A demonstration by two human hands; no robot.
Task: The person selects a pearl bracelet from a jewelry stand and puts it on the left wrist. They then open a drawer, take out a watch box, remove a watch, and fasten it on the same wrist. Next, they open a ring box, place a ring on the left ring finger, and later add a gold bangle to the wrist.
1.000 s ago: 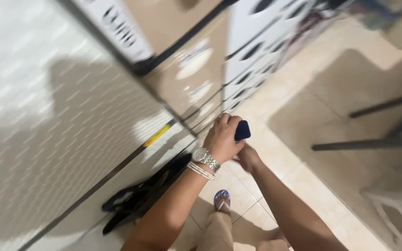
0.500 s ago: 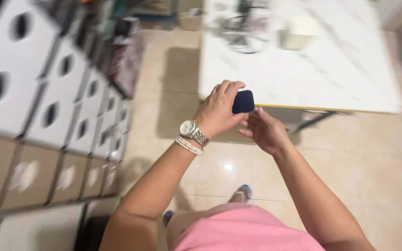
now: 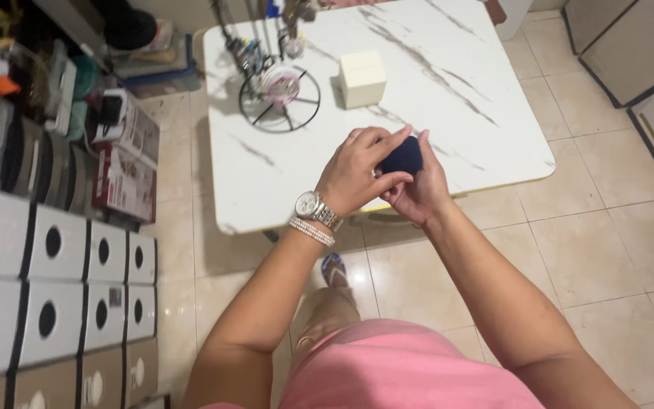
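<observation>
- Left hand (image 3: 359, 170) and right hand (image 3: 420, 185) both pinch a small dark blue box (image 3: 402, 157).
- The blue box looks shut.
- A cream square box (image 3: 362, 78) sits shut on the white marble table (image 3: 456, 113).

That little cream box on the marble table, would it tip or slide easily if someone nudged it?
The cream box looks squat and cube-like with a flat base, so it probably would not tip. The white marble-look table looks smooth and glossy, so a push would likely slide it. It seems small, perhaps light; its contents cannot be seen.

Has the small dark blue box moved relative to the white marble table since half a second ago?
Yes. The dark blue box, held in both hands, now lies over the marble table, farther in from its near edge.
</observation>
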